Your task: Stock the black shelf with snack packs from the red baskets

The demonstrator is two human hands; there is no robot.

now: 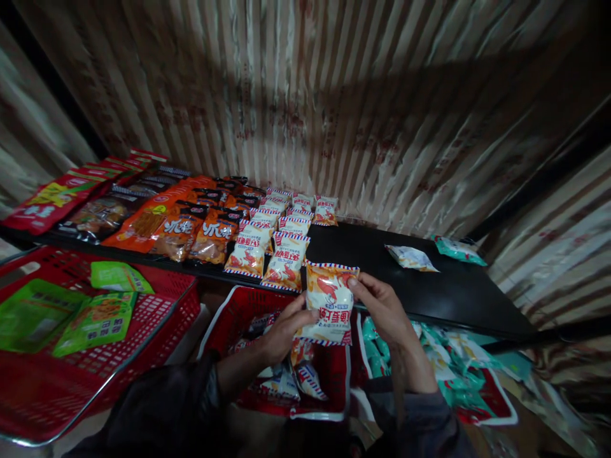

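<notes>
Between my two hands is a white and orange snack bag (329,299) with a striped red and blue edge, its print upside down to me. My left hand (284,331) pinches its lower left side, the thumb on the front. At the upper right edge, my right hand (386,308) grips it with thumb and fingers. Both hands are above a red basket (217,324) that holds several similar bags. Just beyond, on the black shelf (353,248), matching snack bags (286,257) lie in rows.
Orange bags (179,226) and red bags (62,194) line the shelf's left part. A white bag (410,257) and a green bag (459,250) lie at right. Green packs (102,321) sit in the left basket (162,273); teal bags (463,388) fill the right one. Striped sheeting (305,95) hangs behind.
</notes>
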